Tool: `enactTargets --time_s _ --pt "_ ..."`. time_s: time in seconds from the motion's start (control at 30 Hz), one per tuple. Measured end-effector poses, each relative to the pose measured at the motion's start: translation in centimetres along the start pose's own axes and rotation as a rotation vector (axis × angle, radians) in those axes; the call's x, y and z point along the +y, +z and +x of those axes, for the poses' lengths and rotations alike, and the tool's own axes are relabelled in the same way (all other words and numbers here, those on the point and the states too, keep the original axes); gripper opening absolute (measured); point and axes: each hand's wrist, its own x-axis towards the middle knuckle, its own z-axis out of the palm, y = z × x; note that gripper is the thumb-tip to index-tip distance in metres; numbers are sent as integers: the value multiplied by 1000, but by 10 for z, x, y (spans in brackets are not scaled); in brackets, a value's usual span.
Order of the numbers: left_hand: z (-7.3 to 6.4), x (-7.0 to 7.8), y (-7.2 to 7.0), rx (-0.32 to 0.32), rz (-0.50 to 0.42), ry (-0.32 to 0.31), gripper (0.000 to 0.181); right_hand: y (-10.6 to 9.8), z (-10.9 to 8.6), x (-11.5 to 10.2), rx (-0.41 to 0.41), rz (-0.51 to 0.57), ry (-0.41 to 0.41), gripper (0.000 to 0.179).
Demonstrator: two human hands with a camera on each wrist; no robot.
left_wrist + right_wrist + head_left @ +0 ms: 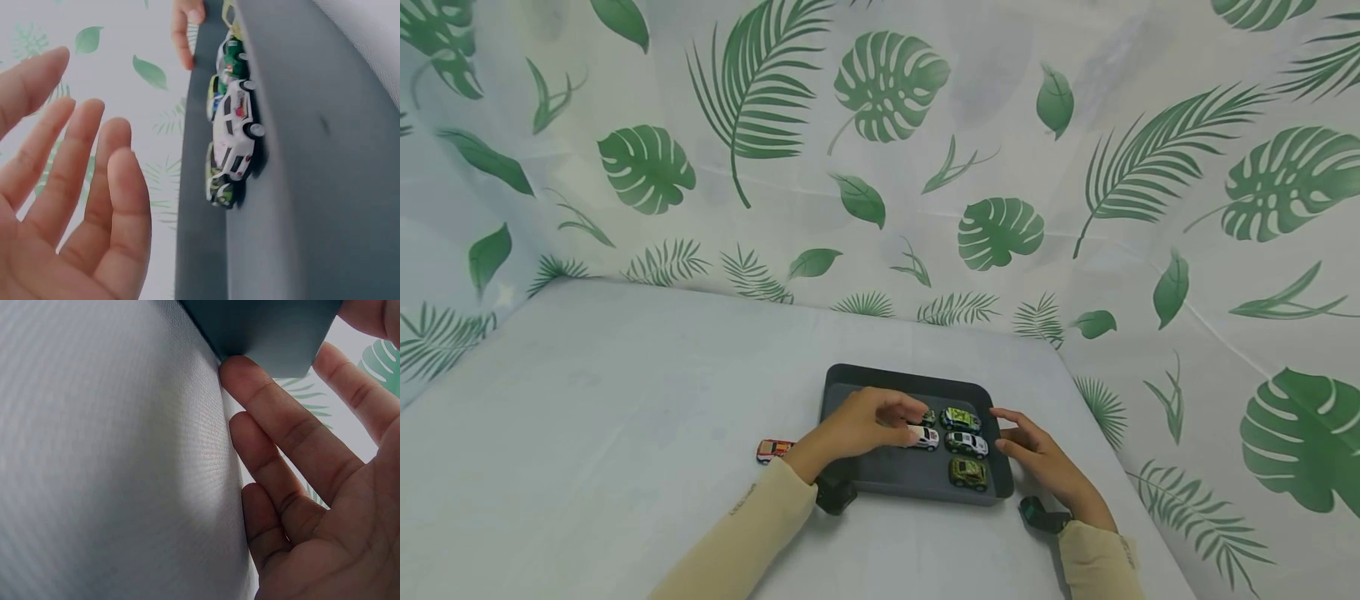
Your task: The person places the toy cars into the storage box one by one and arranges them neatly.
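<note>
Over the dark grey tray (887,477) my left hand (865,425) hovers with fingers spread. Nothing is between those fingers in the left wrist view. Just beyond its fingertips stands a white toy car (234,128), with a camouflage toy car (221,190) partly hidden behind it. Farther right in the tray are a yellow-green toy car (961,418), a white-and-green toy car (967,444) and an olive camouflage toy car (967,473). My right hand (1041,462) is at the tray's right end, its loosely extended fingers touching the outer wall.
A red-and-orange toy car (773,450) sits on the white tabletop (625,433), left of the tray and partly covered by my left wrist. Leaf-printed cloth (910,167) hangs behind and at both sides of the table.
</note>
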Motion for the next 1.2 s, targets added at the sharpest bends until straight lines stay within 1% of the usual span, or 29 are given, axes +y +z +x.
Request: enactTargets --time_s 0.07,0.13,0.33,0.47,0.67,0.9,1.1,1.2 --pt "-3 2 -3 -32 -19 35 40 0 0 0 2 6 2 56" --pt "-7 3 -7 -50 -27 55 40 0 0 0 -2 8 -1 57" --pt "-19 6 -18 -73 -25 82 40 1 0 1 -4 14 -5 57" --pt "-27 6 -27 -54 -31 78 40 1 0 1 -2 4 -3 57" --pt "-37 5 -39 -21 -36 56 39 0 2 1 10 -9 9 56" --pt "-49 3 -51 -17 -29 45 38 0 1 1 8 -7 20 57" --pt "-58 -4 -61 19 -5 65 37 0 1 1 8 -2 28 57" --pt "-64 -8 -67 37 13 58 37 0 1 2 8 2 14 56"
